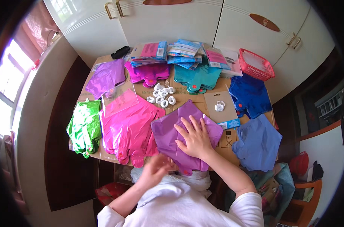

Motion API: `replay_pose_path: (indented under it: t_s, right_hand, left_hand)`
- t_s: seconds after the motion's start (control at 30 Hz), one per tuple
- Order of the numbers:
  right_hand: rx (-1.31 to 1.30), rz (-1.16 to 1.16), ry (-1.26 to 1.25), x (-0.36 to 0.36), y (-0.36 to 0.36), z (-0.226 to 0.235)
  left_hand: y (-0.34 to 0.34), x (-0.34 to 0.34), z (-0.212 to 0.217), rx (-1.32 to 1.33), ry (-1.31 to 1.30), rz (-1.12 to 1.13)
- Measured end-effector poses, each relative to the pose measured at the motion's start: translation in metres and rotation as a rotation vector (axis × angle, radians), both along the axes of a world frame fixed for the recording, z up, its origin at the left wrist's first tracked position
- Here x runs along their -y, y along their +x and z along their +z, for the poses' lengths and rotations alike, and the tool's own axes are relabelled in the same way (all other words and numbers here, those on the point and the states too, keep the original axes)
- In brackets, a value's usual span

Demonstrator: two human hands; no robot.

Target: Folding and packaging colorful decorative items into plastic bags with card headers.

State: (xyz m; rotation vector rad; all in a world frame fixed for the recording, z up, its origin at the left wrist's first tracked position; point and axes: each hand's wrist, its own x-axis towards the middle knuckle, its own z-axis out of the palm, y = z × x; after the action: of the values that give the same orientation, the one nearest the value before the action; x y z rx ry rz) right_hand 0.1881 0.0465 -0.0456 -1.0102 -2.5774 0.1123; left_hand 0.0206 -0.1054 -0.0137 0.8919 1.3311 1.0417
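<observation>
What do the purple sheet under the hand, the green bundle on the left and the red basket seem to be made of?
The purple sheet under the right hand looks like thin foil film: smooth, satiny, softly creased. The green bundle looks like the same film but glossier, with bright crinkled glints. The red basket appears to be rigid plastic, judging by its open lattice walls.

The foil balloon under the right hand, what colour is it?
Light purple foil balloon, seen in the head view, with the right hand pressed flat on it.

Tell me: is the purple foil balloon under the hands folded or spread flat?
Mostly spread flat. The purple foil balloon lies open on the cardboard under the right hand's palm; its near edge at the left hand is blurred.
</observation>
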Motion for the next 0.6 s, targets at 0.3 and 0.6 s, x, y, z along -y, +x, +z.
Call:
replay_pose_path:
  t_s: [0.3,0.6]
  right_hand:
    - [0.021,0.002,-0.025,-0.001,0.0,-0.001]
    - [0.055,0.024,-0.092,-0.001,0.001,0.005]
  left_hand:
    - [-0.024,-0.063,-0.012,-0.04,0.058,0.236]
    - [-0.036,-0.097,0.004,-1.029,0.014,-0.057]
